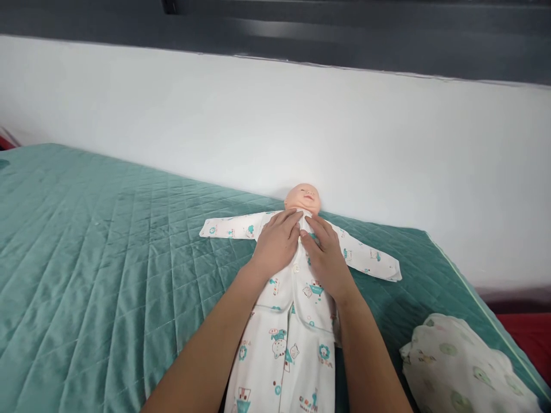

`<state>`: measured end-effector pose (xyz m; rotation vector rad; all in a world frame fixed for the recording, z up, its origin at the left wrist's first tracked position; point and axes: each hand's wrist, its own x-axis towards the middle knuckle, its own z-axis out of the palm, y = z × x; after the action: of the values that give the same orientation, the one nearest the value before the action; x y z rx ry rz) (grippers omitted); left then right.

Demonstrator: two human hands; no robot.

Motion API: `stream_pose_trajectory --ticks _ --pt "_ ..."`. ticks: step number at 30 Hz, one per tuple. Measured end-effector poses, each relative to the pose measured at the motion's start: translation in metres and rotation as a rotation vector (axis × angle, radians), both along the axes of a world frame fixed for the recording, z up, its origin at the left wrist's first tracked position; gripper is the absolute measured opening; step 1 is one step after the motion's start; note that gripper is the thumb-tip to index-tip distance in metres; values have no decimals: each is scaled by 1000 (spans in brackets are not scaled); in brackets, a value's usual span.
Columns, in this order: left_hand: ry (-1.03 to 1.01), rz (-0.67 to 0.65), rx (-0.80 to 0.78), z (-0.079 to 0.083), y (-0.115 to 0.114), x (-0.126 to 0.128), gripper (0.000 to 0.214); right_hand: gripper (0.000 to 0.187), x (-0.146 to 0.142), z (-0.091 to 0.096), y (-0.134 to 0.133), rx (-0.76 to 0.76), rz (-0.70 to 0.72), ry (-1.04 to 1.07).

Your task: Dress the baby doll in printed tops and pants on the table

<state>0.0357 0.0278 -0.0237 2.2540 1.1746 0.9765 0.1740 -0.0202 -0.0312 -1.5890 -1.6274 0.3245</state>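
Note:
A baby doll [302, 198] lies on its back in a white, printed long-sleeved baby jacket [275, 289] and matching trousers [279, 355]. My left hand [278, 238] rests on the jacket's chest just below the neck, fingers stretched toward the front opening. Facing it across that opening, my right hand [322, 246] lies on the other half of the chest, its thumb and forefinger apart. Below my hands a pale button [296, 268] shows on the jacket front. Both sleeves spread out sideways, the right one [370, 258] angled downward. My fingers and wrists hide part of the chest.
A teal quilted cover [129, 258] spreads under the doll, up to the white wall [258, 126] behind its head. At the lower right sits a bundled white cloth with green prints [465, 367]. Red fabric [525, 338] shows past the cover's right edge.

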Motion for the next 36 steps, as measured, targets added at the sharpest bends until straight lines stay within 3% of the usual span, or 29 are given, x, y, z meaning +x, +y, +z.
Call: stream_pose_trajectory --ticks 5,9,15,19,23,31,36 --pt "-9 2 -13 0 -1 0 45 47 -3 4 -3 -8 -8 109" --pt "-12 -7 -26 1 -1 0 45 46 1 -1 0 38 13 14" --pt "3 -10 -24 4 -2 -2 46 40 7 -6 2 105 174 -199" --pt "-1 -20 -25 3 -2 -1 46 38 4 -4 1 107 113 -151" --pt "-16 9 -21 2 0 0 44 50 -2 2 -1 16 -22 15" --pt "-24 6 -22 2 0 0 43 46 2 -2 0 86 63 -74" --pt "-23 6 -31 3 -1 0 43 49 -1 -2 -1 45 -4 -48"
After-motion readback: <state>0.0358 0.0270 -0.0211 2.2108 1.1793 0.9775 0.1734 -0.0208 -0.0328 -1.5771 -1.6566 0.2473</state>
